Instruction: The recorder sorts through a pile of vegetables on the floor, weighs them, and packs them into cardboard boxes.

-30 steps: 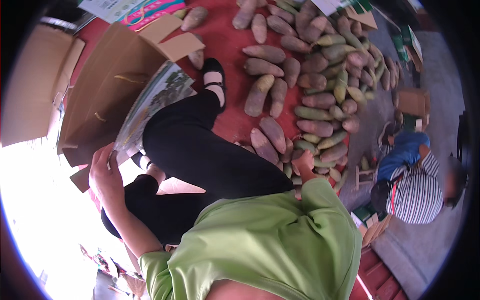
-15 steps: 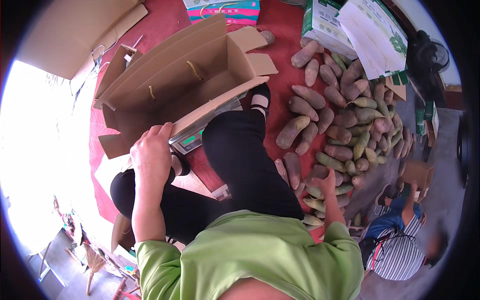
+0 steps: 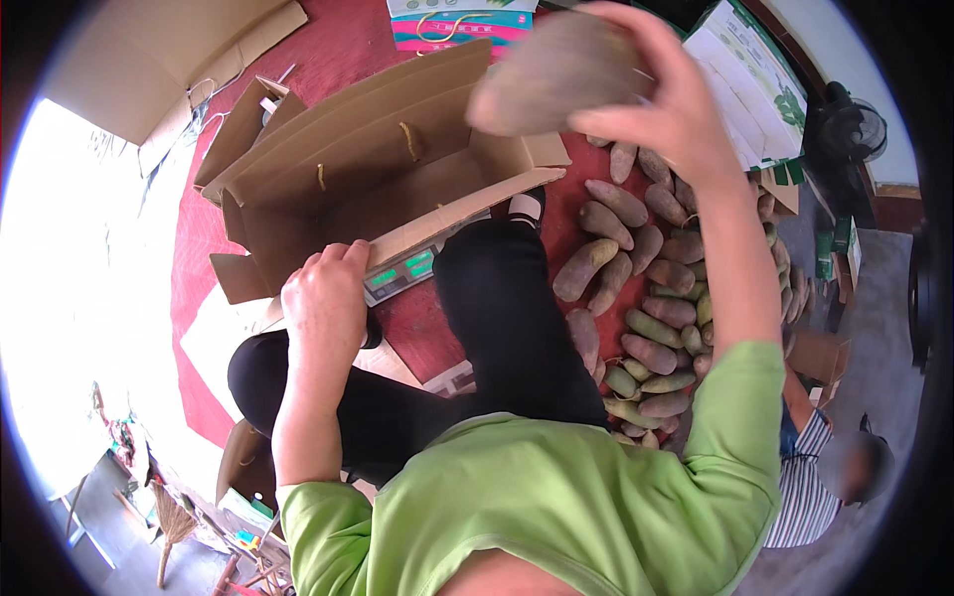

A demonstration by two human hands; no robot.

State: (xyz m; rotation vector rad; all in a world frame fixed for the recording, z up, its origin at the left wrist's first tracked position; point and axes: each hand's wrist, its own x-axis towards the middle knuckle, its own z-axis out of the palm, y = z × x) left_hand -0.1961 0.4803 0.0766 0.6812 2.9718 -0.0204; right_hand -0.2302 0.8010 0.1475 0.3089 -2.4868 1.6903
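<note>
My right hand [image 3: 681,114] is raised at the upper middle, its fingers wrapped round a large purple-brown radish [image 3: 556,77] that is blurred by motion. The radish is near the right end of an open cardboard box [image 3: 437,216] with yellow rope handles inside. That box rests over a digital scale [image 3: 400,275] with a lit green display, and the inside that shows holds nothing. My left hand [image 3: 328,298] has its fingers bent over the box's near flap at the left corner, gripping it.
A heap of purple and green radishes [image 3: 651,355] lies on the red ground cover to the right. Printed boxes [image 3: 740,99] stand behind it, near a black fan [image 3: 852,129]. A person in a striped top [image 3: 803,497] is at the lower right. A broom [image 3: 171,521] stands lower left.
My right hand has risen from the heap to the box's right end, carrying a radish. My left hand stays on the flap. The person at the right has moved lower.
</note>
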